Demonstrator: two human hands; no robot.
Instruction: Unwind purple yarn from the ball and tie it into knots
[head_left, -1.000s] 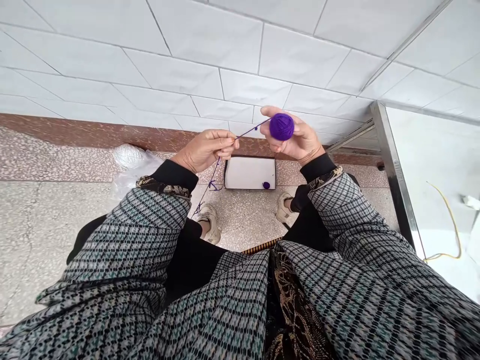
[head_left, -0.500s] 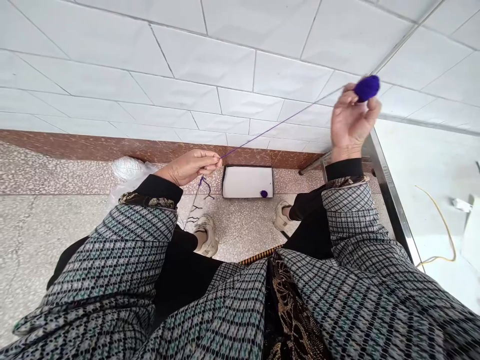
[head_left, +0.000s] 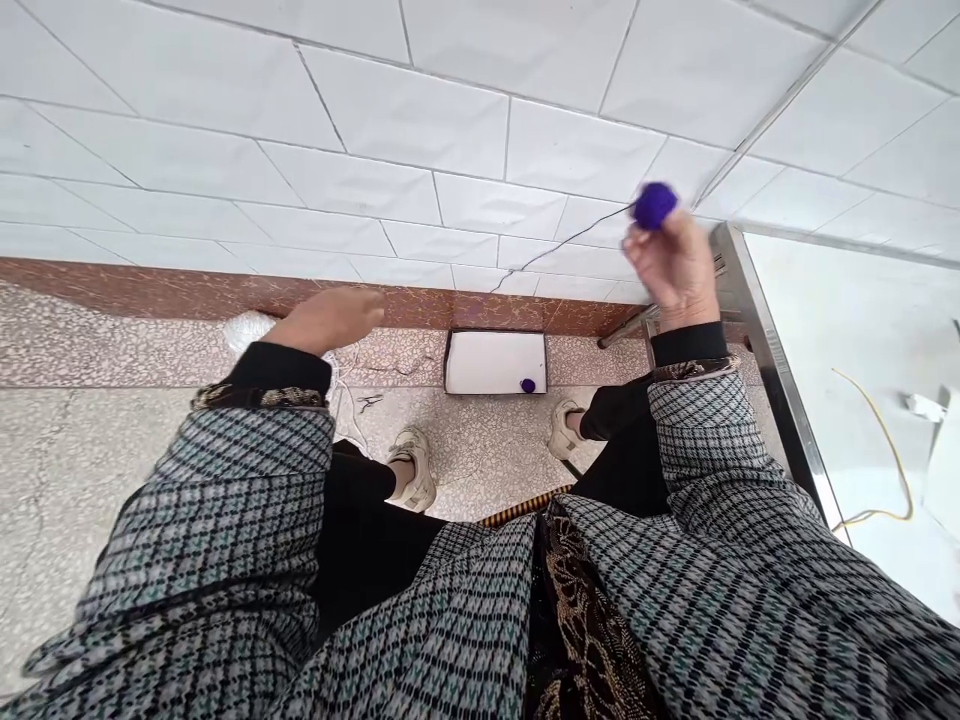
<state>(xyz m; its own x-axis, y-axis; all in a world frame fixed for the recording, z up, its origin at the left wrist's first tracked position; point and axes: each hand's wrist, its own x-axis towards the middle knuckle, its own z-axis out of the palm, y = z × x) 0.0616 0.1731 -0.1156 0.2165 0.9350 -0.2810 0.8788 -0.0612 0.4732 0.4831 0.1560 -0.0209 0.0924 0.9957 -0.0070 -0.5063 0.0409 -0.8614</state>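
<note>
My right hand [head_left: 675, 268] is raised at the right, its fingers closed round a small purple yarn ball [head_left: 654, 204]. It is blurred by motion. A thin purple strand [head_left: 559, 242] runs from the ball down and left across the white wall tiles. My left hand [head_left: 330, 316] sits lower at the left, smeared by motion, so its fingers cannot be read. Whether the strand reaches it cannot be seen. Loose loops of yarn [head_left: 390, 372] lie on the floor below it.
A white tray [head_left: 487, 362] holding a small purple ball [head_left: 528, 385] stands on the floor against the wall, between my shoes. A white plastic bag [head_left: 251, 330] lies to the left. A metal frame [head_left: 772, 360] and a yellow cord [head_left: 892, 460] are at the right.
My right hand has come down and left with the ball. My left hand has shifted left, and the strand now hangs slack instead of stretched taut between the hands.
</note>
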